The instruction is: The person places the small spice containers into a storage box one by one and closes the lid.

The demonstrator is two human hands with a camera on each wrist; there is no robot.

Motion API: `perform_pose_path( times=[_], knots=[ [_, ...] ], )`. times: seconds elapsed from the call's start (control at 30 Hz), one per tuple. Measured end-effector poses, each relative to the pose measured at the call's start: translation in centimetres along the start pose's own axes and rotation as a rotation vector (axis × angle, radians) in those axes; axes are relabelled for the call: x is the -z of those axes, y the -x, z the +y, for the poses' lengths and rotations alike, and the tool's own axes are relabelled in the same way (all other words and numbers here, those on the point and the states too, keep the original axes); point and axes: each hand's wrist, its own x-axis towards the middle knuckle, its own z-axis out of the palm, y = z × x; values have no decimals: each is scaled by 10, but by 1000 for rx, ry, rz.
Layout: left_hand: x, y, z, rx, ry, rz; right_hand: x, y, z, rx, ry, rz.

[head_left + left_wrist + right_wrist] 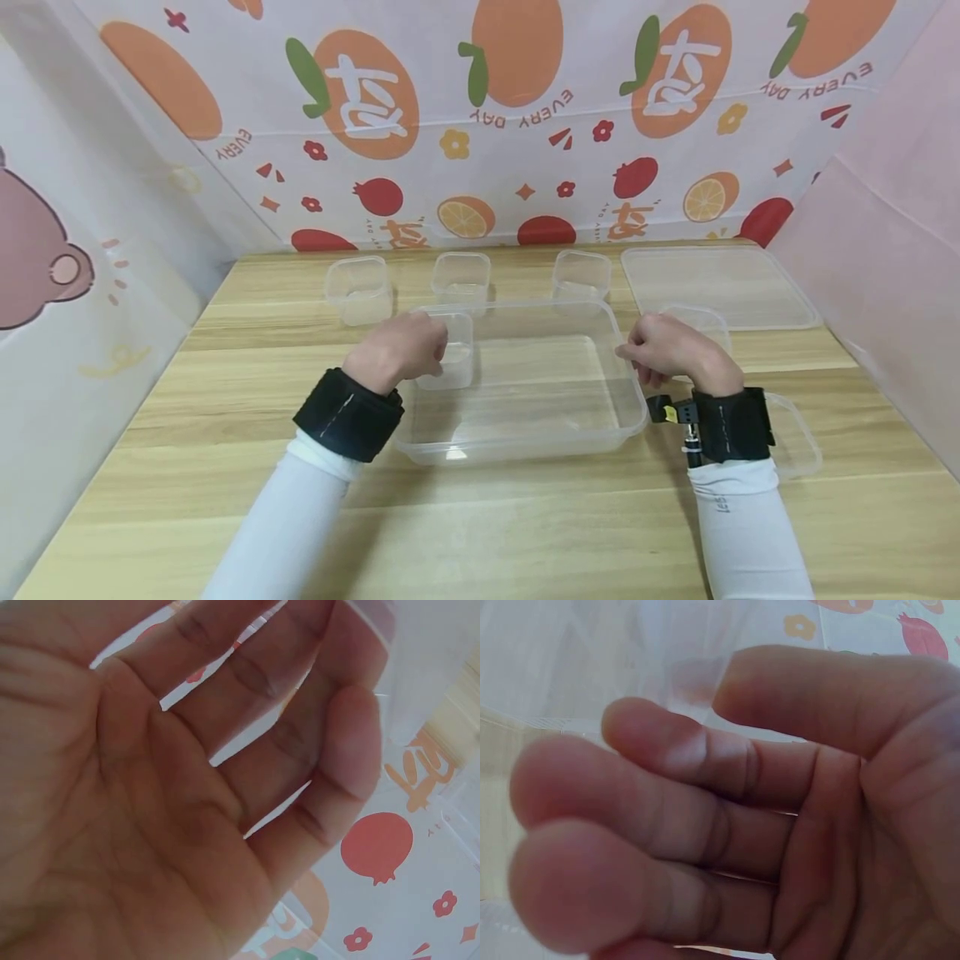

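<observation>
In the head view, a large clear plastic box [525, 442] stands on the table. At its left end is a small clear square container [456, 371], and my left hand [401, 346] pinches its near left side. Plastic shows at the bent fingertips [352, 735] of that hand in the left wrist view. My right hand [667, 350] is at the large box's right rim, its fingers loosely bent. In the right wrist view, thumb and fingers [630, 787] are apart with nothing visible between them.
Along the back stand small clear containers, at left [360, 292], middle [461, 279] and right [581, 279]. Another container [701, 321] is partly behind my right hand. A large flat lid [727, 287] lies back right; a smaller lid [795, 437] is beside my right wrist.
</observation>
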Motion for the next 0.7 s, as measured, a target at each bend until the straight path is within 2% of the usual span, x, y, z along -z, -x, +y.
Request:
perform_pose_path(
  times=[0.17, 0.23, 0.3, 0.4, 0.53, 0.6, 0.7],
  knots=[
    [2, 0, 2, 31, 22, -27, 0, 1, -1, -3, -3, 1],
    [5, 1, 0, 9, 49, -33, 0, 1, -1, -3, -4, 2],
    [12, 3, -3, -28, 93, -9, 0, 0, 0, 0, -4, 2],
    [29, 9, -14, -62, 132, 107, -1, 0, 0, 7, -6, 5],
    [52, 18, -31, -14, 137, 295, -1, 0, 1, 9, -13, 1],
    [58, 21, -39, 10, 130, 351, -1, 0, 1, 5, -14, -5],
    [61, 22, -49, 38, 143, 388, 1, 0, 1, 4, -12, -3]
  ],
)
